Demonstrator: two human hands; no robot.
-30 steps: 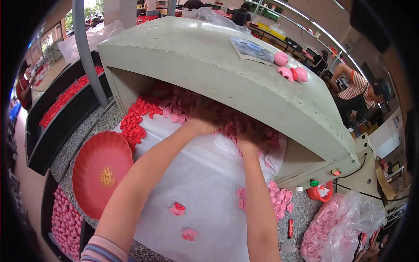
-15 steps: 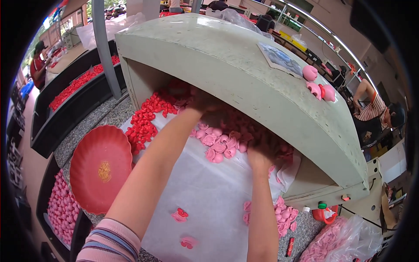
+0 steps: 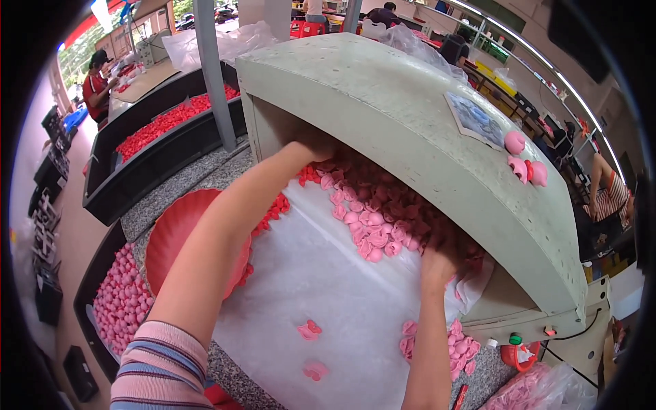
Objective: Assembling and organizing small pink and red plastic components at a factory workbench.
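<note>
The heap of pink cupped pieces [image 3: 376,229] lies under the mouth of the pale green hood [image 3: 410,137], its long axis running from upper left to lower right along the opening; single pieces point every way. They are matt, rounded at the back, with wavy open rims, darker in the hood's shade. The left hand [image 3: 314,145] reaches beneath the front edge, near some red pieces [image 3: 273,208]; the right hand [image 3: 441,256] is at the heap's right end, beside crumpled sheet. Shadow hides the fingers, so I cannot tell either grip. The hood's edge arches over the heap; toward the person, the white sheet [image 3: 342,287] lies mostly bare.
</note>
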